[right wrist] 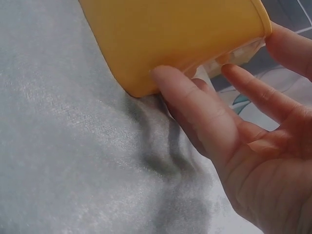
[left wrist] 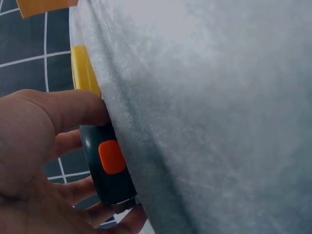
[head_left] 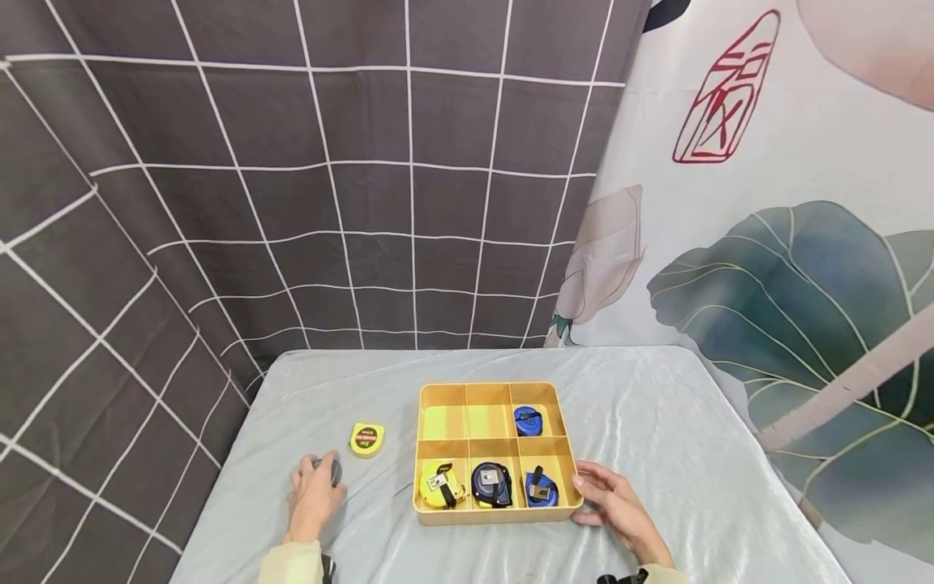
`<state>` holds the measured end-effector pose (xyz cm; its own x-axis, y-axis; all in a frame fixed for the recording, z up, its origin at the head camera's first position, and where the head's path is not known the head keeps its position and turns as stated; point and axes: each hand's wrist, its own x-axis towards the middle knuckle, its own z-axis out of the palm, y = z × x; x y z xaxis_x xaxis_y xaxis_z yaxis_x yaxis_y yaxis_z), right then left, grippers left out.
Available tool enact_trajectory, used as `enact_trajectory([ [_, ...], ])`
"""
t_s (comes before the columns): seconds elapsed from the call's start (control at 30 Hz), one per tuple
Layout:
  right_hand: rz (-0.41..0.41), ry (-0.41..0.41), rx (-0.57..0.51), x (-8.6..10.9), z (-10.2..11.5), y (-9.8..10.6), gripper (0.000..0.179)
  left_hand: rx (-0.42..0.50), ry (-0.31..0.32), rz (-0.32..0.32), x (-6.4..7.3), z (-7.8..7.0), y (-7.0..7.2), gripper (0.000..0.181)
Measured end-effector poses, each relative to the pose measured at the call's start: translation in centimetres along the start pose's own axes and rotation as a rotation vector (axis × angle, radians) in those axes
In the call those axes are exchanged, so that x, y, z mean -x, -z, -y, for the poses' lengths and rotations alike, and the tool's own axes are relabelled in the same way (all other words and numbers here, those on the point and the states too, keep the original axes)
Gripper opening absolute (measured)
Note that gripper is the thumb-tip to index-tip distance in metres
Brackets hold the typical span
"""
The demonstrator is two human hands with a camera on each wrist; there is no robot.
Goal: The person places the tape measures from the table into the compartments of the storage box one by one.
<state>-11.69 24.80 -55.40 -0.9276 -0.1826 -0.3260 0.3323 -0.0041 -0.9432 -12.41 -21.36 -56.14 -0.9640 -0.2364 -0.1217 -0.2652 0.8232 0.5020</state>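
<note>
On the left of the table, my left hand (head_left: pixel 312 496) grips a dark tape measure (left wrist: pixel 97 168) with an orange button, thumb on one side and fingers on the other. Just beyond it lies a yellow tape measure (head_left: pixel 366 440) with a dark label. My right hand (head_left: pixel 619 509) touches the front right corner of a yellow divided box (head_left: pixel 503 516), its thumb against the wall and its fingers extended along the side. The front row holds a yellow tape measure (head_left: pixel 430 491), a dark one (head_left: pixel 481 480) and a blue one (head_left: pixel 546 495). Another blue tape measure (head_left: pixel 528 422) sits back right.
A pale grey, wrinkled cloth (head_left: pixel 379 556) covers the table. Dark cloth with white grid lines (head_left: pixel 372 203) hangs behind and to the left. A curtain with leaf prints (head_left: pixel 788 284) hangs on the right.
</note>
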Motion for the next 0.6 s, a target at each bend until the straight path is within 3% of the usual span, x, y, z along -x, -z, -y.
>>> enact_trajectory([
  [0.4,0.008,-0.020,-0.031,-0.11,-0.24,0.05,0.064,0.056,0.026,-0.089,0.03,0.19,-0.20,0.060],
  [0.6,0.011,-0.003,-0.025,0.13,-0.07,0.05,0.063,0.068,0.012,-0.100,-0.05,0.22,-0.01,0.060],
])
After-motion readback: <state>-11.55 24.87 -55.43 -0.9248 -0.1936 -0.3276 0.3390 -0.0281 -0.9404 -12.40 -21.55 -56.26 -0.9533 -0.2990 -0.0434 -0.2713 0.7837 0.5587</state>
